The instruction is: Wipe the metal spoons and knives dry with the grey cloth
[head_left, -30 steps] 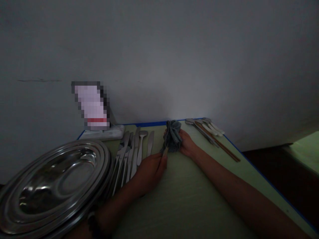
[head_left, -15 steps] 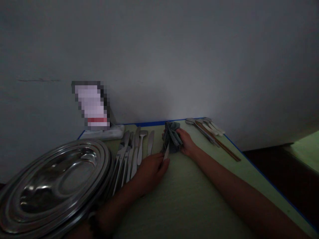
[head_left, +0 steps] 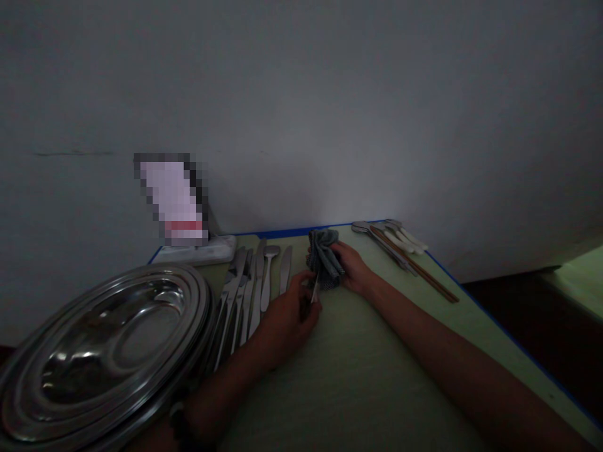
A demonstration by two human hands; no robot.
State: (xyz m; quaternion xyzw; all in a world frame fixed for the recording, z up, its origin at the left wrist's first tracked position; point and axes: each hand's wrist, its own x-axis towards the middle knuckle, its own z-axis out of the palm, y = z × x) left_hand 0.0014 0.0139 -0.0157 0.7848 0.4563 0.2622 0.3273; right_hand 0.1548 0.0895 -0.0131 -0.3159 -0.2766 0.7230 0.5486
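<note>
My left hand (head_left: 289, 317) is closed around one end of a slim piece of metal cutlery (head_left: 316, 290). Its other end disappears into a crumpled grey-blue cloth (head_left: 325, 257), so I cannot tell its kind. Wrapped in the fingers of my right hand (head_left: 351, 267), the cloth bunches around the metal just above the table. Left of my hands, a table knife (head_left: 285, 269) lies beside a spoon-like piece with a flat, squarish head (head_left: 270, 254). Several more knives (head_left: 238, 282) are lined up farther left, partly covered by my left arm.
Stacked oval steel trays (head_left: 113, 351) fill the table's left front. A blurred phone (head_left: 169, 198) leans upright on a white power strip (head_left: 198, 250) by the wall. At right lie spoons (head_left: 362, 227), wooden chopsticks (head_left: 424, 276) and white-handled cutlery (head_left: 409, 243). The table (head_left: 367, 376) has blue edging.
My left fingers have shifted slightly up along the metal piece, closer to the cloth. The cloth has bunched a little differently in my right hand. The laid-out cutlery stays put.
</note>
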